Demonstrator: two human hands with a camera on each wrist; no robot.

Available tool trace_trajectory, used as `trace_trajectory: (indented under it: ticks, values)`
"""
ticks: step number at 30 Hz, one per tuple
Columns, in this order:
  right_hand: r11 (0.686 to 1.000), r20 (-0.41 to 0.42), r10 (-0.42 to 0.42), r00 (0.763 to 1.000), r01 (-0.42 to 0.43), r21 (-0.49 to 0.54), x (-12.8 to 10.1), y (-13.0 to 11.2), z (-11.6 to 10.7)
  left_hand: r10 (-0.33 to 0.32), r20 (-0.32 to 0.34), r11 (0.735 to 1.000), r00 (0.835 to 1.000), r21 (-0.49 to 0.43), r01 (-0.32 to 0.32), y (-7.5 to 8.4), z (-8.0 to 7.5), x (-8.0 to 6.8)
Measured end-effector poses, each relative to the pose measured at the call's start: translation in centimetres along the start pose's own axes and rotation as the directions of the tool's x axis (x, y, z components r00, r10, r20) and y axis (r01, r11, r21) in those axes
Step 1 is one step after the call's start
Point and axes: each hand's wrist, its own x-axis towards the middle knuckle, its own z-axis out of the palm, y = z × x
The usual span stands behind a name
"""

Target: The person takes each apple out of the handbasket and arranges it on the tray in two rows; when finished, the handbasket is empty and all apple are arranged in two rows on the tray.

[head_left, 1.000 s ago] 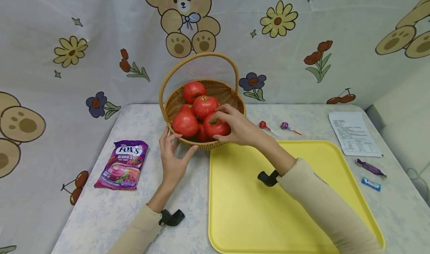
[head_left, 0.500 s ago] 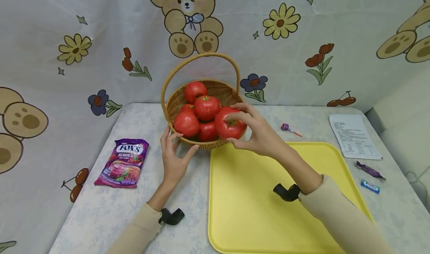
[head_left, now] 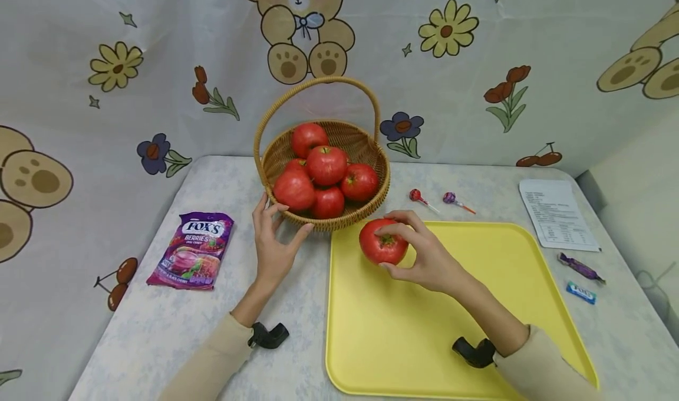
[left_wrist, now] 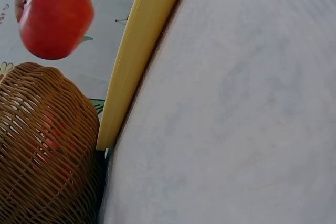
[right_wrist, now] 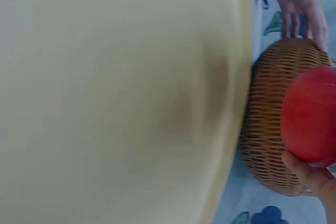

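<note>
My right hand (head_left: 419,253) grips a red apple (head_left: 383,243) over the far left corner of the yellow tray (head_left: 477,342). The same apple (left_wrist: 55,18) shows in the left wrist view, and as a red blur (right_wrist: 311,115) in the right wrist view. A wicker basket (head_left: 366,214) with a hoop handle stands behind the tray and holds several red apples (head_left: 326,164). My left hand (head_left: 273,242) rests against the basket's front left wall, fingers spread and fairly straight.
A purple Fox's candy bag (head_left: 191,258) lies left of the basket. Two lollipops (head_left: 421,199) lie behind the tray. A printed paper sheet (head_left: 557,213) and two wrapped candies (head_left: 580,268) lie at the right. A cartoon-print cloth hangs behind the table.
My right hand has lifted an apple out of the basket and carried it toward me, down over the tray's far left corner. The left hand has stayed on the basket.
</note>
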Motion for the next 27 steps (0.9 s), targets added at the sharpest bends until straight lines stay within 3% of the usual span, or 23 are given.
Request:
trace_trajectory:
  ticks: [11,27]
  values:
    - [0.993,0.073,0.091,0.993,-0.096,0.064,-1.5,2.4,2.8,-0.022,-0.016,1.000,1.000,0.005,0.022,0.0,0.0,-0.2]
    - [0.984,0.142,0.159,0.977,-0.169,0.062,-1.3,2.5,2.9,-0.018,-0.007,1.000,1.000,0.009,0.018,0.2,0.1,-0.1]
